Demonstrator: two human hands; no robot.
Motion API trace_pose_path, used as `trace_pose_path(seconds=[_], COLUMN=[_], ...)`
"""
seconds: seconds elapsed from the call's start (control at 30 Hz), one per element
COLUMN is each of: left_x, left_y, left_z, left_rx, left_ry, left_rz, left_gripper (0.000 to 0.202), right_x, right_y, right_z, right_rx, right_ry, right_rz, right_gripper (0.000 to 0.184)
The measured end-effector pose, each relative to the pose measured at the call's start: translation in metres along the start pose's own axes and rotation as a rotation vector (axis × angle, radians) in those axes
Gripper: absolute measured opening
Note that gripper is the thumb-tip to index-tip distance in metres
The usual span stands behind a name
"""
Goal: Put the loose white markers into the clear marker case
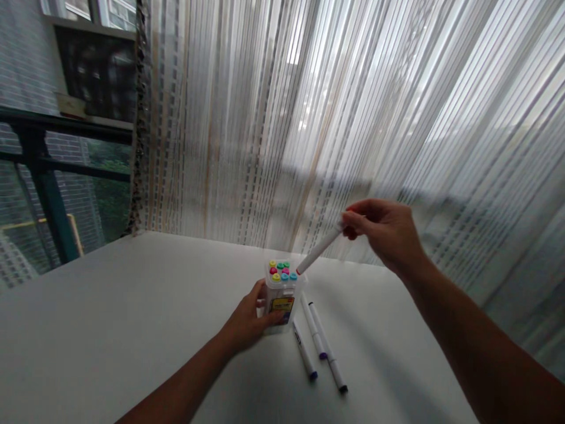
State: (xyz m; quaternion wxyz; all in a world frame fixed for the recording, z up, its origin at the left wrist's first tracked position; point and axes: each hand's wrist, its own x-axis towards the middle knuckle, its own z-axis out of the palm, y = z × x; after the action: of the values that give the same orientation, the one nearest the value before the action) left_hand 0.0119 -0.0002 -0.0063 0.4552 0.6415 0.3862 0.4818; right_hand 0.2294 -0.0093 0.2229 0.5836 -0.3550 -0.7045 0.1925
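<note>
My left hand (pixel 252 318) is wrapped round a clear plastic marker case (pixel 276 290) that stands on the white table. Several markers with yellow, green, pink, red and blue ends show in its top. Between the fingertips of my right hand (pixel 382 229) is a white marker (pixel 321 248), pinched near its upper end. It slants down to the left, and its red tip is close to the case's upper right edge; whether they touch I cannot tell. Three loose markers lie right of the case: a blue-ended marker (pixel 304 350), a purple-ended marker (pixel 314 330) and a black-ended marker (pixel 329 347).
The white table (pixel 132 318) extends around the case. Behind its far edge hangs a sheer striped curtain (pixel 247 129). At the left are a dark metal railing (pixel 53 182) and a brick wall outside.
</note>
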Motion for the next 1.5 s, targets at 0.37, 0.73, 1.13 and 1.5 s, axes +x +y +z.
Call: trace_pose_path(seconds=[0.37,0.73,1.13,1.5], left_x=[0.001,0.002,0.000,0.001], left_y=[0.004,0.005,0.005,0.003], left_z=[0.002,0.003,0.002,0.002], left_rx=[-0.023,-0.024,-0.009,0.010], left_ry=[0.004,0.015,0.017,0.014], left_rz=[0.026,0.047,0.046,0.052], left_gripper=[0.056,0.058,0.055,0.056], right_x=[-0.027,-0.028,-0.026,-0.024], right_y=[0.030,0.022,0.019,0.017], right_z=[0.068,0.081,0.083,0.075], right_rx=[-0.563,-0.873,-0.950,-0.818], right_ry=[-0.469,-0.669,-0.709,-0.682], right_rz=[0.114,0.060,0.068,0.052], right_gripper=[0.016,0.022,0.025,0.025])
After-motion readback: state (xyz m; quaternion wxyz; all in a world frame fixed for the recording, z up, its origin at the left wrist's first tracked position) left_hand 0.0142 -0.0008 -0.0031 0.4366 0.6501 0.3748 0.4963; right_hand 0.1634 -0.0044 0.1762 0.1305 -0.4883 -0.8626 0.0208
